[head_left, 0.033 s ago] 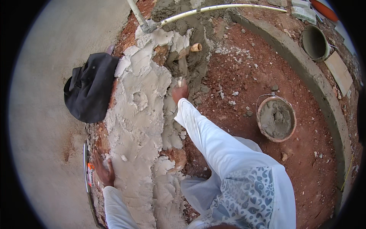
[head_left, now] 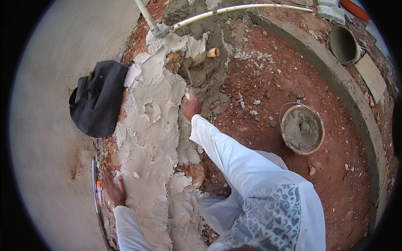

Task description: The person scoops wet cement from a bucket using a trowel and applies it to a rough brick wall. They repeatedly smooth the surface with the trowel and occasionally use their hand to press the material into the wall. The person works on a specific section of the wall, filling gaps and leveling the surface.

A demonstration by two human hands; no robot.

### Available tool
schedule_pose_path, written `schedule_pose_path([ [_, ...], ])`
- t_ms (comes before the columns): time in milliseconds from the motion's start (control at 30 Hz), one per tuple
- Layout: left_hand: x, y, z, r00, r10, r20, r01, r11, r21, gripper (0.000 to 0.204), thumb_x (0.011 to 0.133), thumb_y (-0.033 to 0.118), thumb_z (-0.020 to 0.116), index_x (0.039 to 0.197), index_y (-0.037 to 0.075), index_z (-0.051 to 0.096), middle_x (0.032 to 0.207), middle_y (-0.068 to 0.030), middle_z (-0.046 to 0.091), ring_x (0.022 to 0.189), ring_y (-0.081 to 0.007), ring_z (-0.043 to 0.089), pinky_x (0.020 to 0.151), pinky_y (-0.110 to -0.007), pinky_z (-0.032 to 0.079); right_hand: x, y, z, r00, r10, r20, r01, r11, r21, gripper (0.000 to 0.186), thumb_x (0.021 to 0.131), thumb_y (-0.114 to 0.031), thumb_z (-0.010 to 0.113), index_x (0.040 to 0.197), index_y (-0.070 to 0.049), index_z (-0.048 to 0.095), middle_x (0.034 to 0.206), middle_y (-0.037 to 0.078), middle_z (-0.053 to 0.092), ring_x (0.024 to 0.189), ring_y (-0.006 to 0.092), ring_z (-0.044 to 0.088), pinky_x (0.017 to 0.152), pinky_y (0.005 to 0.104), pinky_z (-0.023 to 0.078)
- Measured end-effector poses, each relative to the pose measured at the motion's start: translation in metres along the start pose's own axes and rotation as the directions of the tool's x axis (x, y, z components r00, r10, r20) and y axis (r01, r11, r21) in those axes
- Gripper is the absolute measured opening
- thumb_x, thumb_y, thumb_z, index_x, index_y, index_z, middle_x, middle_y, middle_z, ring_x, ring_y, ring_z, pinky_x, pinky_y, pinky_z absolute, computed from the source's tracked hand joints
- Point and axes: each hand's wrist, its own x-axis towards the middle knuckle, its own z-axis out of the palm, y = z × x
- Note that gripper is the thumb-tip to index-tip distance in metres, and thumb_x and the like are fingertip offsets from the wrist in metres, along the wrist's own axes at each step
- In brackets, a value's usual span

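Observation:
My right hand [head_left: 191, 106] grips a trowel [head_left: 188, 93] by its light handle, the narrow metal blade in dark wet mortar [head_left: 207, 75] beside pale, roughly spread mortar [head_left: 148, 129]. Above the blade, a short tan tube [head_left: 212, 52] sticks out of the mortar. My left hand [head_left: 113, 188] lies with fingers stretched along the left edge of the pale strip, next to an orange-and-white packet [head_left: 100, 193] and a metal tube [head_left: 95, 180].
A black bag [head_left: 98, 100] lies on the left, at the concrete slab's [head_left: 46, 138] edge. White pipes [head_left: 234, 9] cross the top. At right are a bucket of mortar [head_left: 302, 131] on red soil, a curved concrete edging [head_left: 347, 100], an upper bucket [head_left: 343, 44] and a board [head_left: 370, 77].
My right hand with the trowel has moved slightly down and to the left, and the blade has tilted. My left hand has hardly moved.

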Motion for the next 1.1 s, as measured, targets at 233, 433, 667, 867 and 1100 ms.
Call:
schedule_pose_path([
  [233,-0.011,-0.004,-0.002,1.000,-0.004,0.002,0.004,0.996,0.091,0.073,0.103,0.044,0.051,0.158,0.003,0.029,0.162,-0.0192,0.035,0.152,-0.0372,0.028,0.124,-0.049,0.018,-0.110,-0.001,-0.149,0.919,-0.025,0.393,0.050,0.997,-0.053,0.055,0.095,-0.030,0.065,0.139,0.001,0.053,0.116,0.028,0.067,0.105,0.0433,0.068,0.092,0.0467,0.053],
  [433,-0.024,-0.005,0.016,0.998,0.012,-0.068,-0.013,1.000,-0.015,0.073,0.105,0.050,0.045,0.158,0.002,0.031,0.161,-0.0200,0.035,0.149,-0.0372,0.032,0.123,-0.048,0.023,-0.079,0.038,-0.486,0.923,0.246,0.297,0.081,0.630,-0.772,0.044,0.101,-0.034,0.056,0.130,-0.001,0.058,0.111,0.029,0.068,0.100,0.0474,0.066,0.087,0.0526,0.051],
  [667,-0.015,-0.015,0.017,0.988,0.109,-0.107,-0.103,0.993,0.060,0.072,0.106,0.052,0.043,0.156,0.002,0.034,0.160,-0.0211,0.036,0.148,-0.0384,0.033,0.123,-0.048,0.024,-0.101,-0.023,-0.653,0.837,0.513,0.189,0.086,0.217,-0.972,0.036,0.101,-0.028,0.052,0.122,0.000,0.064,0.103,0.029,0.070,0.095,0.0457,0.068,0.084,0.0532,0.052],
  [867,0.006,-0.004,0.042,0.984,0.106,-0.143,-0.108,0.994,-0.007,0.070,0.105,0.050,0.045,0.159,0.008,0.031,0.161,-0.0194,0.035,0.149,-0.0376,0.032,0.122,-0.048,0.025,-0.086,0.133,-0.587,0.700,0.611,0.369,0.336,0.173,-0.926,0.043,0.099,-0.037,0.053,0.112,0.002,0.065,0.105,0.031,0.067,0.095,0.0450,0.068,0.081,0.0528,0.053],
  [1100,-0.013,-0.015,0.025,0.989,0.065,-0.133,-0.063,0.998,0.019,0.068,0.105,0.049,0.047,0.160,0.012,0.031,0.160,-0.0196,0.036,0.149,-0.0389,0.032,0.123,-0.049,0.024,-0.113,0.087,-0.595,0.590,0.754,0.287,-0.504,0.622,-0.599,0.063,0.103,-0.051,0.048,0.138,0.001,0.059,0.143,0.020,0.057,0.122,0.0344,0.060,0.099,0.0459,0.049],
])
